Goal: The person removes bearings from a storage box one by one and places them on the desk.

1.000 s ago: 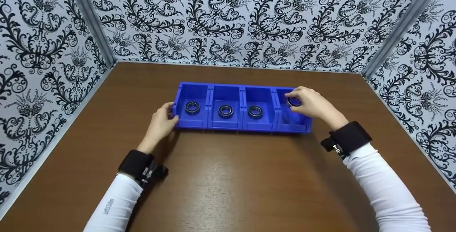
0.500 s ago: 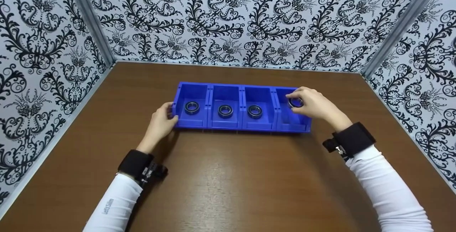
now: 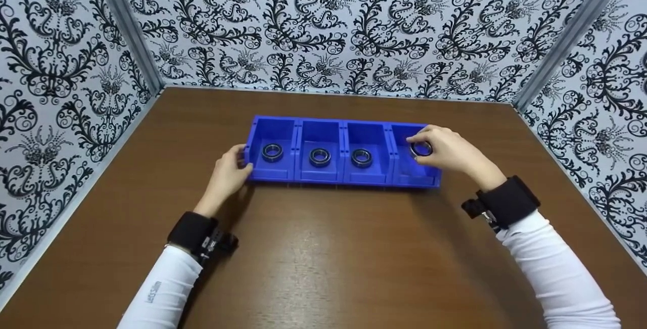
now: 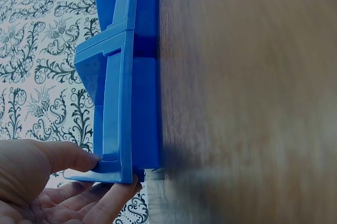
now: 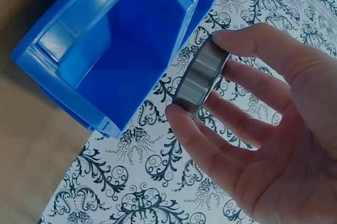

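My right hand (image 3: 445,151) pinches a ball bearing (image 5: 201,76) between thumb and finger, held above the rightmost compartment of a blue four-part bin (image 3: 318,179). In the right wrist view the bearing's shiny outer rim faces the camera, and nothing lies in the visible part of the compartment. At the bin's left end, my left hand (image 3: 230,175) grips the side wall, its thumb on the front edge (image 4: 108,170) and fingers beneath. One bearing (image 3: 272,152) lies flat in the leftmost compartment. Another bearing (image 3: 320,157) and a third bearing (image 3: 361,158) lie in the two middle ones.
The bin stands on a brown wooden table (image 3: 313,253). Patterned walls (image 3: 323,31) with grey corner posts (image 3: 571,41) enclose the table's back and sides. Each wrist wears a black strap (image 3: 508,202) with a small camera.
My right hand has shifted slightly right and toward me, carrying the pinched bearing along. The left hand, the bin and the other bearings stay in place.
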A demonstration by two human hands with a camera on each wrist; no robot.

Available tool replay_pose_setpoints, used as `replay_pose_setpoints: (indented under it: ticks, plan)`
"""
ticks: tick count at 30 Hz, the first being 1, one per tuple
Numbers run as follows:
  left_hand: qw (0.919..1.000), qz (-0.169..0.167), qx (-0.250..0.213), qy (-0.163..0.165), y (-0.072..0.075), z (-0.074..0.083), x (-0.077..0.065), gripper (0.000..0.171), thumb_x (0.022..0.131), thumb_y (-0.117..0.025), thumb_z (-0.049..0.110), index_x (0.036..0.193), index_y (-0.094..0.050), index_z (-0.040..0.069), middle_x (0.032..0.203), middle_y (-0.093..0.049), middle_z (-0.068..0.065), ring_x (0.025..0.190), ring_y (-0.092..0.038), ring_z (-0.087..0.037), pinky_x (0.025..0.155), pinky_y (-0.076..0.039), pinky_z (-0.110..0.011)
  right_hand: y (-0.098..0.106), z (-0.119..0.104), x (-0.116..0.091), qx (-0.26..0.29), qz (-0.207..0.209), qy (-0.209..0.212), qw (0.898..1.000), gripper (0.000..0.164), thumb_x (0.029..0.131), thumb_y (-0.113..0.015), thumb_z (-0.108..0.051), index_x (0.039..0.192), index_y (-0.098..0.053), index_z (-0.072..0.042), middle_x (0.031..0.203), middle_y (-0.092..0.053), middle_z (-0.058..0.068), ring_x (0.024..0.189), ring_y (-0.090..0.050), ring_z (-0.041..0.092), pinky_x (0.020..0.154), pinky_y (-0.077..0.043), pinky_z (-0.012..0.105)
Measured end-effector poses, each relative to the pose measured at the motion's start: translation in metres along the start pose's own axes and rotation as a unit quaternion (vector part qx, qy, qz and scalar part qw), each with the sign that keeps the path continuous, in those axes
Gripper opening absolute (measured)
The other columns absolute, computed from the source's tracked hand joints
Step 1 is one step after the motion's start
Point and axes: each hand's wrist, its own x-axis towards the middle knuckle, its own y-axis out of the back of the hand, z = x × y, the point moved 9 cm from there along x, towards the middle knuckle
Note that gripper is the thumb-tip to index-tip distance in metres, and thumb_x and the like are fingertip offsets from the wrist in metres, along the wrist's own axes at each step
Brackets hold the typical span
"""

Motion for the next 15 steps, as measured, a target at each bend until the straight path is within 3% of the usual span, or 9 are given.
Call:
replay_pose_setpoints:
  ticks: [15]
  plan:
    - [1.0,-0.006,-0.004,-0.004,-0.002,0.001,0.0,0.053,0.096,-0.054,-0.001,0.147,-0.042,-0.013,0.144,-0.054,-0.036,0.136,-0.055,-0.047,0.116,-0.047,-0.054,0.007,-0.01,-0.014,-0.015,-0.006,0.008,1.0,0.042,0.084,-0.073,-0.012,0.124,-0.073,-0.002,0.121,-0.071,0.022,0.108,-0.068,0.038,0.08,-0.055,0.053]
